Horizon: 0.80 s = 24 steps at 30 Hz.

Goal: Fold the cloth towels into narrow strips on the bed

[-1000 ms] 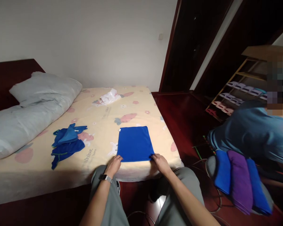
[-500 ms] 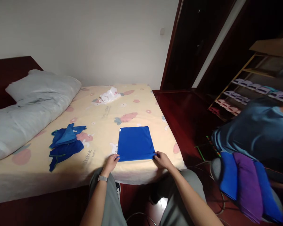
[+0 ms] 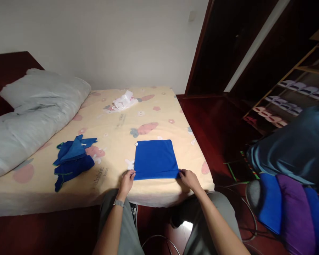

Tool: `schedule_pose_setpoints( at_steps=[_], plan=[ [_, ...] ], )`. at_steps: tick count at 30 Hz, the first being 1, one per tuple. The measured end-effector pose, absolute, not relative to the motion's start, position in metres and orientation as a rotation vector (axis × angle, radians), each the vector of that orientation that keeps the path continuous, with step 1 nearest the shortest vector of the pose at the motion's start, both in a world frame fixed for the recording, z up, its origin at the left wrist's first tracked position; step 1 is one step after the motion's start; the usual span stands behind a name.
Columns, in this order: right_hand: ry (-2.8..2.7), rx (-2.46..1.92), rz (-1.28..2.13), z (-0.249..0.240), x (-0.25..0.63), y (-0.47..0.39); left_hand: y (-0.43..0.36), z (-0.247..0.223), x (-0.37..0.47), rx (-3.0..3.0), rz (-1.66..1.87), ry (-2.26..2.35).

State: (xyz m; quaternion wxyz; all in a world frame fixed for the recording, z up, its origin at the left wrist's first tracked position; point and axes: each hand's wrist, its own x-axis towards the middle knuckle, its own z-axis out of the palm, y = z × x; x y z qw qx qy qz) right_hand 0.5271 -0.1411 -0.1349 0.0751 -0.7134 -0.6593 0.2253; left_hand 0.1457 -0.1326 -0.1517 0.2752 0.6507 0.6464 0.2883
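Note:
A blue cloth (image 3: 156,158) lies spread flat on the bed near its front edge, with a small white tag at its far left corner. A narrow fold runs along its near edge. My left hand (image 3: 127,181) pinches the near left corner between thumb and fingers. At the near right corner, my right hand (image 3: 189,179) pinches the cloth the same way. Further left on the bed rests a crumpled pile of blue cloths (image 3: 73,159) with green edging.
A white plastic bag (image 3: 124,101) sits toward the back of the patterned bed sheet (image 3: 117,136). A grey quilt (image 3: 42,109) is bunched at the left. Folded blue and purple cloths (image 3: 295,209) hang at the right, near a shoe rack (image 3: 284,81) with slippers.
The view has shifted slightly, so the scene sits differently in frame. Both hands keep their pinch on the near corners, and the cloth looks nearly the same.

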Motion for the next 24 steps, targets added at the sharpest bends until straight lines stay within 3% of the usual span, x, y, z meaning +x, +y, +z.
schedule_pose_setpoints(
  at_steps=[11,24],
  plan=[
    [-1.749,-1.953,0.923,-0.141,0.524,-0.146,-0.145,-0.161,0.140,1.541,0.833,1.585],
    [-1.660,-2.044,0.807,-0.149,0.522,-0.155,-0.139,-0.158,0.143,1.601,0.965,1.703]
  ],
)
